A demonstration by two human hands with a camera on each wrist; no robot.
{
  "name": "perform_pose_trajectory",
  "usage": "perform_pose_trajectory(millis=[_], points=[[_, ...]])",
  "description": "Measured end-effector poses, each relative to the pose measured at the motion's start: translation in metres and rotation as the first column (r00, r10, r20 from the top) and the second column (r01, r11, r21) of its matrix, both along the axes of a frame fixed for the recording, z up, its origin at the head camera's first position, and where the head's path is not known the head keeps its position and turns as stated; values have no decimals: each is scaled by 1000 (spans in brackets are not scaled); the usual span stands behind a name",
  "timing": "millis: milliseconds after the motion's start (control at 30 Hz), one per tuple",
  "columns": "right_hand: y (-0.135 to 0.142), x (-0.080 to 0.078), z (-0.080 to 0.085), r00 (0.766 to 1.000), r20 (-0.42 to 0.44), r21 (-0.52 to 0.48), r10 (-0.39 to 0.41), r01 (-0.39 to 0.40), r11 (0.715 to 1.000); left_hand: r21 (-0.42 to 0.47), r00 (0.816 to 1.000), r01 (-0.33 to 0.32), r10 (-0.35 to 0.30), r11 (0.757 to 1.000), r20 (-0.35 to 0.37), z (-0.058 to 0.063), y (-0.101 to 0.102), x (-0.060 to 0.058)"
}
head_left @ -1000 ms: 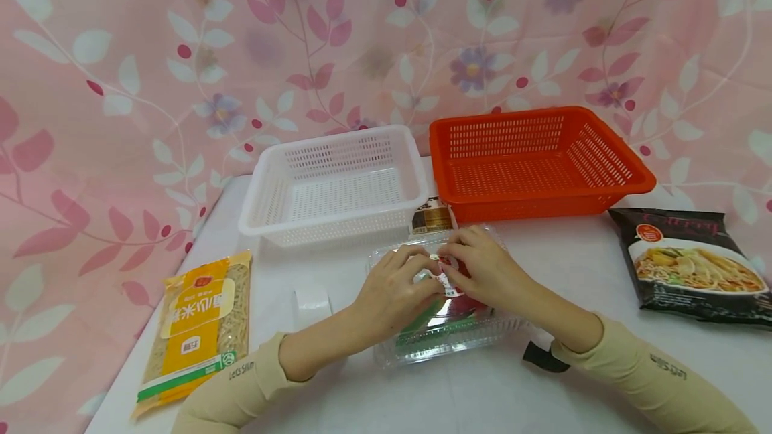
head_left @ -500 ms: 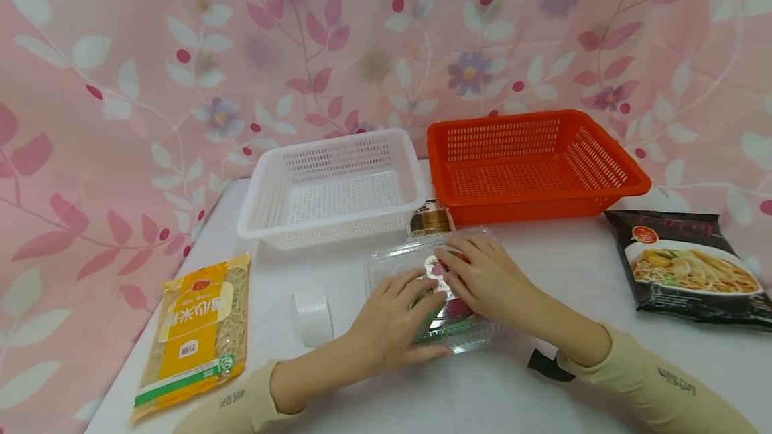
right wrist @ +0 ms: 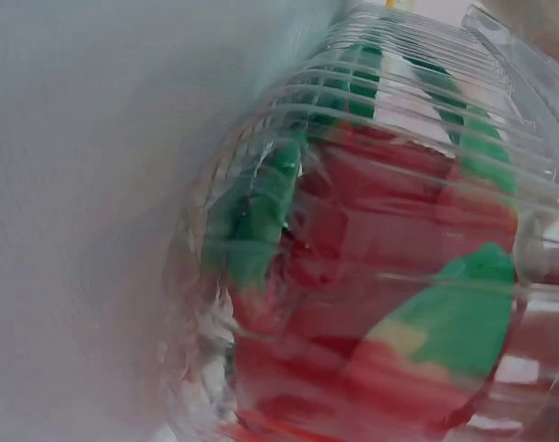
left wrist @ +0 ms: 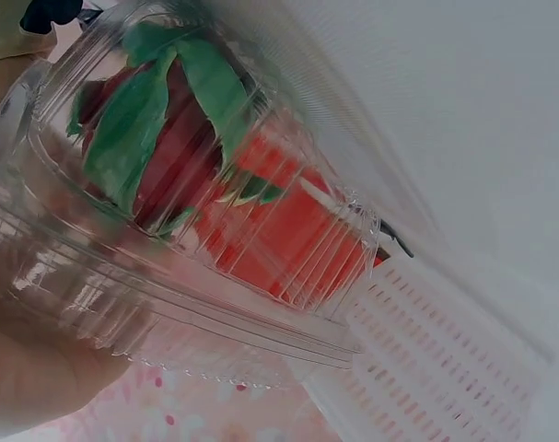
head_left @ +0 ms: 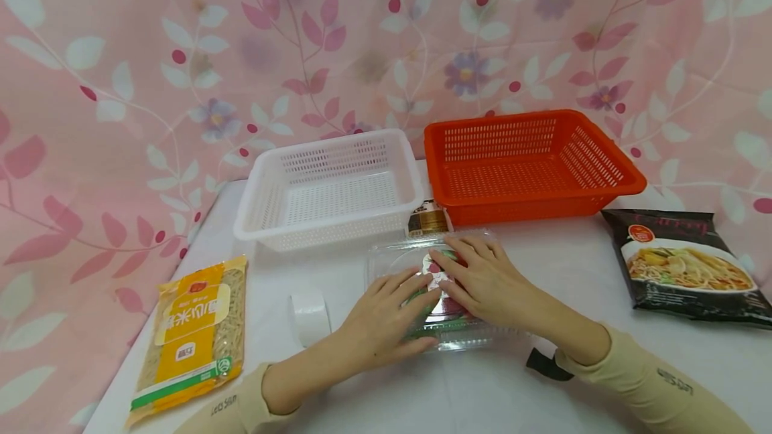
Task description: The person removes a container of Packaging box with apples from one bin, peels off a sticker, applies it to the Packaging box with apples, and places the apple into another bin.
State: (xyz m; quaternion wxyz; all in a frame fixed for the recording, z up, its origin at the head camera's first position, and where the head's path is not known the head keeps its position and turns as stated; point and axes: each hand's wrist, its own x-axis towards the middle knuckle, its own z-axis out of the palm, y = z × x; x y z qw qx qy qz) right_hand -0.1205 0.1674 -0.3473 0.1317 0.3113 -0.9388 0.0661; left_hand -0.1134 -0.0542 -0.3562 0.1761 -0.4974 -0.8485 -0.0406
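Observation:
A clear plastic clamshell box [head_left: 386, 261] lies in front of me with a round sticker [head_left: 433, 266] on its lid. Inside is a red dragon fruit [left wrist: 182, 152] with green scales, also filling much of the right wrist view as the same fruit [right wrist: 371, 313]. My left hand [head_left: 382, 320] rests on the box's left front part, fingers spread and fairly straight. On the right side of the lid lies my right hand [head_left: 491, 286], its fingers extended toward the sticker. Both palms are hidden in the head view.
Behind the box stand a white basket [head_left: 338, 226] and a red basket [head_left: 531, 209], with a small brown package [head_left: 429, 221] between them. At left are a white tape roll [head_left: 311, 318] and a yellow noodle bag [head_left: 187, 343]. A black noodle packet [head_left: 687, 270] lies right.
My left hand has slid toward me and its bent fingers have straightened. The right hand's fingers have flattened on the lid. The box's front edge sits slightly farther away.

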Motion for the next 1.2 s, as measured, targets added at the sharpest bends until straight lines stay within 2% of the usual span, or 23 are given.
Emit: perform_pose_trajectory(millis=[233, 500, 800, 1200], points=[[1, -2, -1, 999, -33, -9, 24, -25, 1000, 13, 1000, -11, 11, 1000, -17, -1, 1, 1], [2, 0, -2, 999, -32, 7, 31, -31, 1000, 37, 1000, 0, 0, 999, -16, -1, -1, 2], [5, 2, 2, 998, 63, 38, 20, -22, 999, 86, 999, 30, -29, 996, -15, -2, -2, 3], [10, 1, 5, 992, 125, 38, 31, -36, 999, 114, 999, 50, -50, 992, -6, -2, -5, 3]])
